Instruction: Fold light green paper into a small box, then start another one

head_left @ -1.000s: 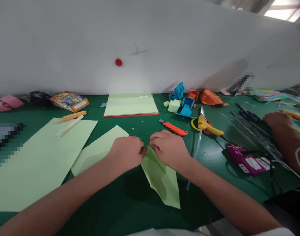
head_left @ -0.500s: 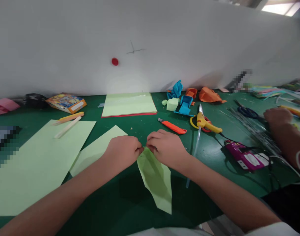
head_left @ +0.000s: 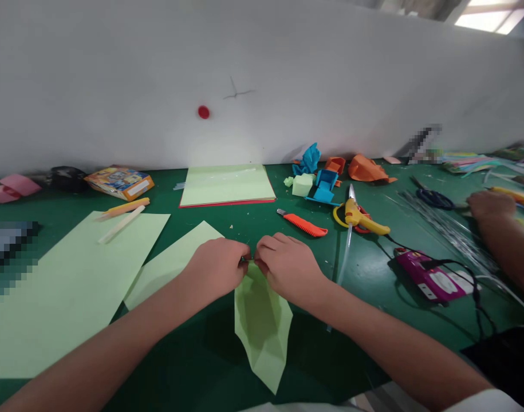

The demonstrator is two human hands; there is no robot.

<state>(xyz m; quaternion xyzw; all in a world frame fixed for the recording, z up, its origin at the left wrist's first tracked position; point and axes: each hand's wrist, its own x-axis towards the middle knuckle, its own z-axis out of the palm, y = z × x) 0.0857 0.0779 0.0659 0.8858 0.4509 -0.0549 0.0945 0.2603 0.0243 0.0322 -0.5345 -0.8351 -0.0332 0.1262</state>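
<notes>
Worn on the person's head, the one camera is looking forward and steeply down over the green table (head_left: 193, 355), with the white wall (head_left: 308, 74) standing at twelve o'clock. It is viewing the left hand (head_left: 216, 263) and right hand (head_left: 290, 266) from close behind and above, while its wide field is reaching a co-worker's forearm (head_left: 506, 240) at three o'clock.
</notes>
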